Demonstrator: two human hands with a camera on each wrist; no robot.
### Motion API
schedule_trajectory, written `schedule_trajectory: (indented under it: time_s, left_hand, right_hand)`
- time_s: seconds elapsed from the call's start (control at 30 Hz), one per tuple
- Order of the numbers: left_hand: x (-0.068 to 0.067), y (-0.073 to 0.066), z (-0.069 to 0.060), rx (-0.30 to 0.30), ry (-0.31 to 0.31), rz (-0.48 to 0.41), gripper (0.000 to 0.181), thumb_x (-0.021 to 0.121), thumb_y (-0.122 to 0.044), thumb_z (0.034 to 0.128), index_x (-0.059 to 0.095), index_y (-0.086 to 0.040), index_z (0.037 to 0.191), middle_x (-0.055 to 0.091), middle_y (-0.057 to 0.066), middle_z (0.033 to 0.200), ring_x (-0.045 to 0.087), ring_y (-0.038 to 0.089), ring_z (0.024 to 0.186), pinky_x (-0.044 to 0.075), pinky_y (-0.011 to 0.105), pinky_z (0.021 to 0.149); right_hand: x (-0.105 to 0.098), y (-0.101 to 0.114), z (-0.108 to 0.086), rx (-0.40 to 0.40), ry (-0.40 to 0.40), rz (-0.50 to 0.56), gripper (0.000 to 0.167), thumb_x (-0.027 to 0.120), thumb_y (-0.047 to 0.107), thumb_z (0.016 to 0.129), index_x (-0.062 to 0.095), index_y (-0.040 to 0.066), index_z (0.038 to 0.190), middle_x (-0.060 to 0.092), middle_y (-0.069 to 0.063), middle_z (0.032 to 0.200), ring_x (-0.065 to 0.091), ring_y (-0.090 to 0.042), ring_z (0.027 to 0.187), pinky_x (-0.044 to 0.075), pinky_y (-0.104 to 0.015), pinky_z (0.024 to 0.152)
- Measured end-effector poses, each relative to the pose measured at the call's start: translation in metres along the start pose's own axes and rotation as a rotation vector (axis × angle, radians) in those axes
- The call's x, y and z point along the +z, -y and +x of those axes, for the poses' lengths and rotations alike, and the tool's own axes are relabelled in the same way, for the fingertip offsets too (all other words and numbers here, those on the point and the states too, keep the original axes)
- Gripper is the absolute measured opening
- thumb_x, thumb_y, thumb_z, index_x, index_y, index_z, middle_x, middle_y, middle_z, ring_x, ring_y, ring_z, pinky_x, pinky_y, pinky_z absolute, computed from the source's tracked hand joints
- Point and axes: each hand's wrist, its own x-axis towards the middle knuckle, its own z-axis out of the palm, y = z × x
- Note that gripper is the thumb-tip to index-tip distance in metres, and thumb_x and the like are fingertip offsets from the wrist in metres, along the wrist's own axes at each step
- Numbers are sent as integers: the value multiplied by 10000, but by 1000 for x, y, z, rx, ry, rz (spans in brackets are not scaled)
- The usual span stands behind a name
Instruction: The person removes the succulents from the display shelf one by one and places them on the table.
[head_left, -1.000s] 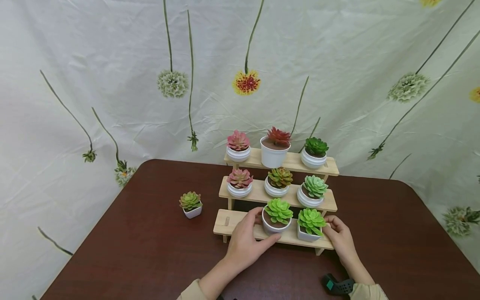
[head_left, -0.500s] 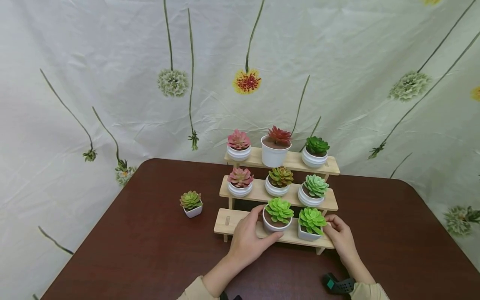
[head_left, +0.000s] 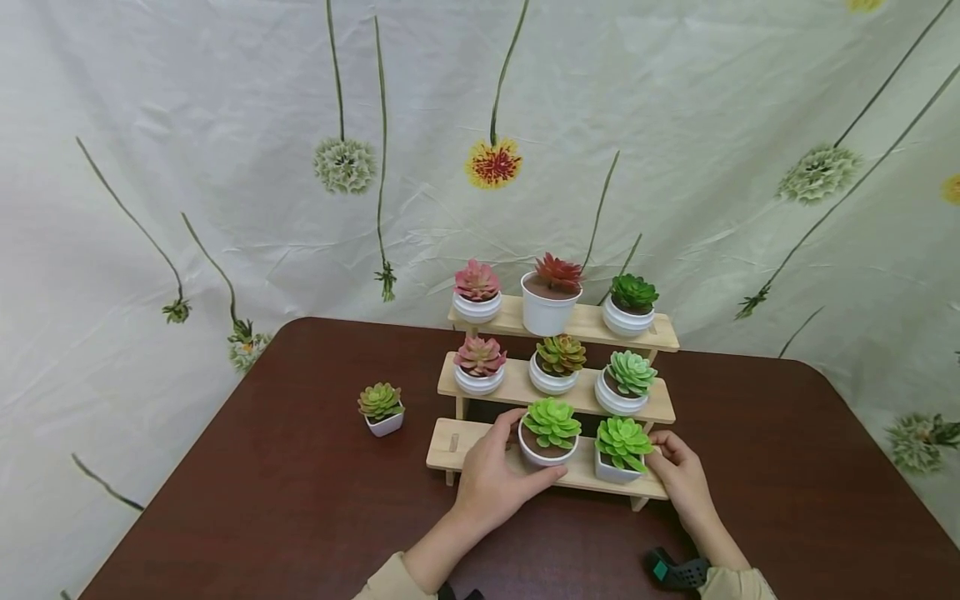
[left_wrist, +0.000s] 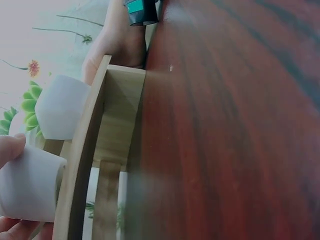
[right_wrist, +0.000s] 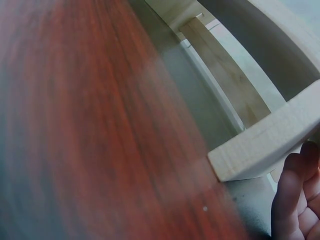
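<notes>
My left hand (head_left: 491, 475) grips a white round pot with a bright green succulent (head_left: 551, 423) over the bottom step of a three-step wooden plant stand (head_left: 468, 437). Its thumb is on the near side and its fingers reach round the left side. The white pot (left_wrist: 30, 185) is close above the board's edge in the left wrist view; whether it touches is unclear. My right hand (head_left: 681, 479) holds the right end of that step with curled fingers, close beside a square-potted green succulent (head_left: 621, 446). The right wrist view shows these fingers (right_wrist: 295, 185) against the stand's end.
The middle step bears a pink (head_left: 480, 365), an olive-brown (head_left: 557, 364) and a pale green succulent (head_left: 626, 382). On the top step stand a pink (head_left: 477, 292), a red (head_left: 551, 293) and a dark green one (head_left: 630, 304). A small square-potted succulent (head_left: 382, 408) sits left on the table (head_left: 300, 500).
In the last half second, my left hand has shifted the round-potted green succulent slightly left and nearer to me. My right hand has stayed at the stand's end.
</notes>
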Motion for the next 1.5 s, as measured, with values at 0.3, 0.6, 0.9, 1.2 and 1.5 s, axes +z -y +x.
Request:
schedule_trajectory:
  time_s: [0.3, 0.6, 0.9, 1.2, 1.5]
  left_hand:
    - [-13, -9, -5, -26, 17, -38, 730, 829, -429, 657, 499, -140, 1241, 608, -24, 1115, 588, 122, 946, 494, 323, 795]
    - [-18, -23, -12, 66, 132, -151, 677, 823, -351, 685, 463, -174, 1231, 589, -55, 1041, 585, 72, 863, 498, 267, 756]
    - [-20, -28, -16, 150, 325, -128, 743, 814, -319, 683, 413, -202, 1297, 570, -81, 1157, 569, 18, 930, 478, 241, 804]
    - [-24, -23, -21, 175, 461, -78, 716, 808, -394, 692, 422, -232, 1273, 557, -99, 1154, 542, 14, 1010, 452, 246, 872]
    - [-28, -15, -29, 189, 530, -11, 692, 797, -419, 702, 425, -222, 1252, 564, -119, 1110, 541, -3, 977, 459, 235, 842]
  right_hand:
    - [-1, 0, 0, 5, 2, -3, 111, 568, 27, 876, 546, -37, 964, 596, 71, 696, 512, -75, 579, 411, -224, 546]
    - [0, 0, 0, 5, 0, 4, 108, 571, 23, 871, 548, -37, 957, 595, 74, 697, 511, -70, 584, 409, -222, 550]
    - [-1, -1, 0, -5, 7, 14, 108, 570, 18, 873, 548, -40, 961, 604, 81, 708, 517, -70, 592, 415, -222, 557]
    - [1, -1, 1, 2, 3, 15, 108, 580, 30, 871, 552, -33, 955, 601, 73, 699, 518, -77, 579, 416, -226, 552]
    - [0, -2, 1, -5, -4, 16, 95, 574, 16, 865, 548, -36, 940, 601, 69, 698, 513, -69, 585, 409, -221, 547]
